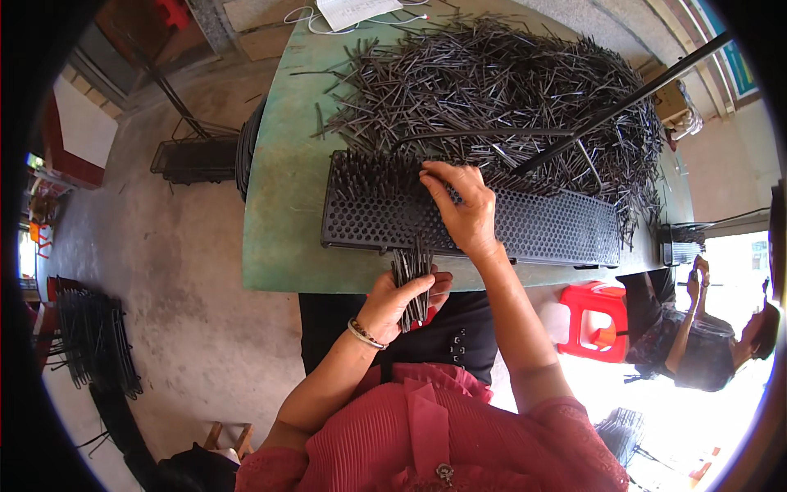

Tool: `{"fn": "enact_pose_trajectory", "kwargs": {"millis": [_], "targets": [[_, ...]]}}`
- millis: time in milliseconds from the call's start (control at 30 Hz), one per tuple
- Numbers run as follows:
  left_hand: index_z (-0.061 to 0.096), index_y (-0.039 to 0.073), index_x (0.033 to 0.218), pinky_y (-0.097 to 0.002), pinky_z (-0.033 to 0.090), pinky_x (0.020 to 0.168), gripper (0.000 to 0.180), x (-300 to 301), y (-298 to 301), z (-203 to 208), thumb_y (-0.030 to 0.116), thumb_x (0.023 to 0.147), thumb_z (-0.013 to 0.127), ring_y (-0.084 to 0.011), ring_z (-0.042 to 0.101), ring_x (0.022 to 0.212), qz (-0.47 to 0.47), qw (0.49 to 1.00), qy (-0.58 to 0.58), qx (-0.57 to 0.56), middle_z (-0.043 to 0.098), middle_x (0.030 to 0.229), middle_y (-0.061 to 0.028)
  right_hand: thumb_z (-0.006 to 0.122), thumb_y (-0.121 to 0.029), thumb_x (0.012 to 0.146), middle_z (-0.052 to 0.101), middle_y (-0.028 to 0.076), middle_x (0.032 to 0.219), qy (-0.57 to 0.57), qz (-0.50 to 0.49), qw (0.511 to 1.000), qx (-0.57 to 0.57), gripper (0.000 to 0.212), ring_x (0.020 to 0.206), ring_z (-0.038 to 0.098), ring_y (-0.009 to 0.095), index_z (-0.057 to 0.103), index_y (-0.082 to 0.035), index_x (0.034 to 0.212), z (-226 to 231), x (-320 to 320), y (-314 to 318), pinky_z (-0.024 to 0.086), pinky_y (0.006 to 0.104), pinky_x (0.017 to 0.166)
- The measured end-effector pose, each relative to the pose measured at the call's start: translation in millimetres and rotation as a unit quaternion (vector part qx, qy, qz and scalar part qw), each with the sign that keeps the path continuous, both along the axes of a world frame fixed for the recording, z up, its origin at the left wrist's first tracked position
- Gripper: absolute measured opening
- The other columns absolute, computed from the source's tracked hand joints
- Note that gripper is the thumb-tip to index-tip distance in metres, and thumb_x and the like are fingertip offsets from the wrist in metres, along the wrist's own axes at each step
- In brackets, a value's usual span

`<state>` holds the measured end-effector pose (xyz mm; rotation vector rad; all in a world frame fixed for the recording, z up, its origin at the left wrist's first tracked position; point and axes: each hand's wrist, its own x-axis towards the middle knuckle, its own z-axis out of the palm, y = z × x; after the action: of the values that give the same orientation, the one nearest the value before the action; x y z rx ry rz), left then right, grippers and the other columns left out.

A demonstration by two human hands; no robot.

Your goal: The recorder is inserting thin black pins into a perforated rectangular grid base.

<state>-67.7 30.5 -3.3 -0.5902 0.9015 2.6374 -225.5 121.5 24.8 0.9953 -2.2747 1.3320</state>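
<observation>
My left hand (pixel 389 305) is closed round a bundle of thin black sticks (pixel 412 275), held upright at the table's near edge. Their upper ends reach the front of a long black tray (pixel 525 220) full of round holes. Over the tray, my right hand (pixel 469 205) has its thumb and forefinger pinched together; what lies between the tips is too small to make out. Close by its fingertips, many black sticks (pixel 369 174) stand upright in the holes of the tray's left and back part. The front and right holes show no sticks.
Behind the tray, a large heap of loose black sticks (pixel 492 82) covers the green table (pixel 283 180). A dark metal rod (pixel 631 102) slants over heap and tray. An open notebook (pixel 357 12) and white cable lie at the back. To the right are a red stool (pixel 592 320) and a seated person (pixel 689 340).
</observation>
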Motion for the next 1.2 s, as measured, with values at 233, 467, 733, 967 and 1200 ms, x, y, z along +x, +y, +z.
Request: {"fn": "enact_pose_trajectory", "kwargs": {"millis": [233, 467, 733, 967, 1200], "targets": [[0.057, -0.003, 0.109, -0.0347, 0.055, 0.083, 0.023, 1, -2, -2, 0.008, 0.089, 0.059, -0.0233, 0.066, 0.094, -0.004, 1.0, 0.0, 0.004, 0.065, 0.107, -0.0188, 0.072, -0.002, 0.076, 0.07, 0.007, 0.088, 0.086, -0.007, 0.996, 0.029, 0.019, 0.078, 0.063, 0.019, 0.07, -0.003, 0.095, 0, 3, 1, 0.045, 0.0294, 0.076], [0.054, -0.003, 0.115, -0.0361, 0.055, 0.084, 0.027, 2, 0, -4, 0.007, 0.09, 0.057, -0.0247, 0.066, 0.096, 0.01, 1.0, -0.007, 0.021, 0.064, 0.109, -0.0194, 0.072, -0.002, 0.075, 0.069, 0.005, 0.084, 0.178, -0.008, 0.984, -0.017, 0.02, 0.071, 0.062, 0.018, 0.068, -0.004, 0.095, 27, 3, -2, 0.044, 0.0305, 0.072], [0.054, -0.002, 0.115, -0.0377, 0.055, 0.084, 0.028, 1, -1, 2, 0.009, 0.09, 0.058, -0.0248, 0.065, 0.098, 0.02, 1.0, -0.011, 0.015, 0.064, 0.11, -0.0188, 0.071, -0.001, 0.076, 0.069, 0.006, 0.084, 0.126, -0.019, 0.991, -0.036, 0.018, 0.072, 0.062, 0.019, 0.069, -0.003, 0.094, 12, -1, -9, 0.044, 0.0302, 0.072], [0.056, -0.002, 0.114, -0.0369, 0.055, 0.085, 0.026, 5, -5, -1, 0.007, 0.089, 0.056, -0.0247, 0.065, 0.097, 0.001, 1.0, -0.002, 0.018, 0.063, 0.111, -0.0198, 0.072, -0.001, 0.075, 0.069, 0.005, 0.083, 0.128, -0.019, 0.991, -0.022, 0.018, 0.073, 0.062, 0.018, 0.07, -0.003, 0.093, 6, 0, -12, 0.045, 0.0297, 0.073], [0.056, -0.004, 0.112, -0.0336, 0.055, 0.079, 0.025, 5, -5, -3, 0.01, 0.091, 0.057, -0.0233, 0.066, 0.094, 0.015, 1.0, 0.003, 0.02, 0.065, 0.106, -0.0157, 0.073, -0.007, 0.074, 0.07, 0.002, 0.088, 0.166, -0.008, 0.984, 0.057, 0.018, 0.085, 0.062, 0.019, 0.07, -0.005, 0.092, -3, 5, -8, 0.043, 0.0317, 0.08]]}}
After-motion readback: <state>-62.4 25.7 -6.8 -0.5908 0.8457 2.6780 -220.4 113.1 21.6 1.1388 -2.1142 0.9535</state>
